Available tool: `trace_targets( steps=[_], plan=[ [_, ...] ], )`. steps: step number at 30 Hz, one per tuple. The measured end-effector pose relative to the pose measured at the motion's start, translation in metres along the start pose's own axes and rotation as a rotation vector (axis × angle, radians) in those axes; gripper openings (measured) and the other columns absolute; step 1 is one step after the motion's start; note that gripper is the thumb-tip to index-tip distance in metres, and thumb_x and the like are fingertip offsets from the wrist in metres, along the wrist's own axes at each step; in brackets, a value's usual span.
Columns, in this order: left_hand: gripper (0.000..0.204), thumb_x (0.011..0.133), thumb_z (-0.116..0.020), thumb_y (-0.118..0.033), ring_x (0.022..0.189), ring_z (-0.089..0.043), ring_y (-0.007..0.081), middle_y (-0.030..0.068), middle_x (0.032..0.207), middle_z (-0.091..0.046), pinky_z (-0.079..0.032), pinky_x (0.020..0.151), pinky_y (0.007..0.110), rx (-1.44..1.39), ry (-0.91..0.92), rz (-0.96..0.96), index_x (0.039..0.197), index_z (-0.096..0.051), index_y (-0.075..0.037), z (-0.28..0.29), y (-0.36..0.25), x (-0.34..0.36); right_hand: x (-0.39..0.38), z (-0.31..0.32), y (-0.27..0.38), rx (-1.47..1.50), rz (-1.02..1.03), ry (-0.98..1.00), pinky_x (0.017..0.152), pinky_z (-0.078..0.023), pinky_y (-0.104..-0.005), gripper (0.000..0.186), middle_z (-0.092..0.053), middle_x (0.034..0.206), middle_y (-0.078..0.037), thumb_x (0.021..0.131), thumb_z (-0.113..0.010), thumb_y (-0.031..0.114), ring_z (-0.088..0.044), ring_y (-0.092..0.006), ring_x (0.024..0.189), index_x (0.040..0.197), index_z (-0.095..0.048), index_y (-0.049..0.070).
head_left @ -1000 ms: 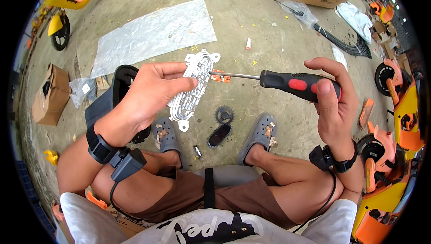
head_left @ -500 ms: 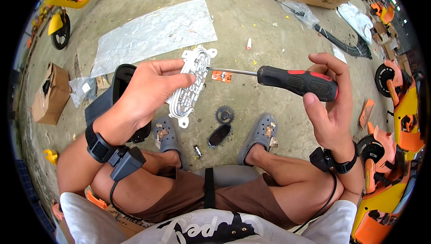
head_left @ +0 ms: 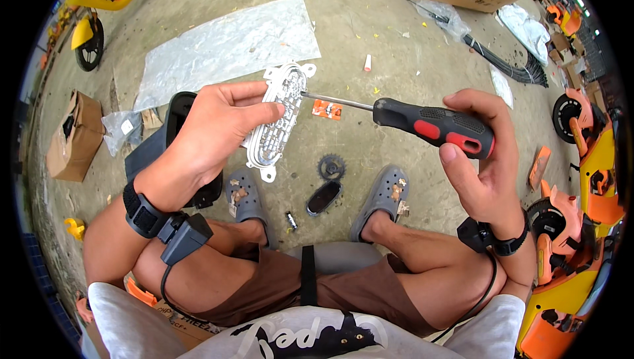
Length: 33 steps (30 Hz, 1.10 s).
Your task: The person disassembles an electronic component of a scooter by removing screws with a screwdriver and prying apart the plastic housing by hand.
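Note:
My left hand (head_left: 228, 125) pinches an oval white-rimmed light unit (head_left: 281, 128) with a silvery, faceted inside and small mounting tabs. Its long side is nearly upright in view, tilted a little to the right at the top. In my right hand (head_left: 485, 154) is a screwdriver (head_left: 432, 126) with a black and red handle, held between thumb and fingers. The metal shaft points left, and its tip meets the right edge of the light unit near the upper part. Whether the tip sits in a screw is too small to tell.
On the floor lie a toothed sprocket (head_left: 331, 167), a black oval part (head_left: 324, 198) and a small orange packet (head_left: 327, 109). A dark housing (head_left: 150, 156) stands beside my left leg. Farther out are a plastic sheet (head_left: 231, 45), cardboard boxes (head_left: 76, 136), black cables (head_left: 505, 62) and yellow-orange vehicles (head_left: 598, 174).
The light unit has shifted slightly left and up with my left hand. The screwdriver's handle has turned about its shaft and dipped lower, showing different red patches; its tip moved a little left and up.

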<state>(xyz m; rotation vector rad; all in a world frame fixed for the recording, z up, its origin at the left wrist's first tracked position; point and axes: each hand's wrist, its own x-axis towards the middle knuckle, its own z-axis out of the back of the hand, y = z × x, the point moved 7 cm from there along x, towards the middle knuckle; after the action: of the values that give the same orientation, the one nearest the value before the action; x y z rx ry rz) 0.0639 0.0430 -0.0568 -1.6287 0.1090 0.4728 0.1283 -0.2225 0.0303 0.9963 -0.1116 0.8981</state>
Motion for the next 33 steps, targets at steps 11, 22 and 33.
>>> trace_targets(
  steps=[11, 22, 33],
  plan=[
    [0.026, 0.088, -0.066, 0.002, 0.078, -0.066, 0.0101, 0.0078, 0.096, -0.071, -0.054, 0.07, 0.024, 0.032, -0.041, -0.02, 0.113, -0.065, 0.008, 0.0, 0.002, 0.0, -0.004, -0.003, -0.014, 0.132, -0.461, 0.0, 0.068, -0.046, -0.0238, 0.032, -0.064, 0.083, -0.006, 0.084, -0.071, 0.012, -0.058, -0.0103, 0.074, 0.11, -0.057, 0.001],
    [0.029, 0.087, -0.068, 0.0, 0.078, -0.069, 0.0114, 0.0102, 0.096, -0.072, -0.055, 0.067, 0.024, 0.056, -0.12, -0.04, 0.115, -0.064, 0.008, 0.004, -0.001, -0.003, -0.002, -0.005, -0.012, 0.046, -0.224, -0.044, 0.064, -0.045, -0.0203, 0.029, -0.064, 0.078, -0.004, 0.082, -0.072, 0.011, -0.057, -0.0065, 0.068, 0.106, -0.058, 0.0],
    [0.055, 0.083, -0.074, -0.006, 0.09, -0.065, 0.0145, 0.0151, 0.105, -0.07, -0.052, 0.079, 0.027, 0.081, -0.025, -0.028, 0.128, -0.051, 0.017, 0.002, -0.001, -0.001, -0.001, -0.006, -0.011, 0.043, -0.084, -0.031, 0.062, -0.042, -0.0197, 0.027, -0.062, 0.073, 0.003, 0.086, -0.071, 0.013, -0.054, -0.0038, 0.067, 0.107, -0.058, 0.003]
  ],
)
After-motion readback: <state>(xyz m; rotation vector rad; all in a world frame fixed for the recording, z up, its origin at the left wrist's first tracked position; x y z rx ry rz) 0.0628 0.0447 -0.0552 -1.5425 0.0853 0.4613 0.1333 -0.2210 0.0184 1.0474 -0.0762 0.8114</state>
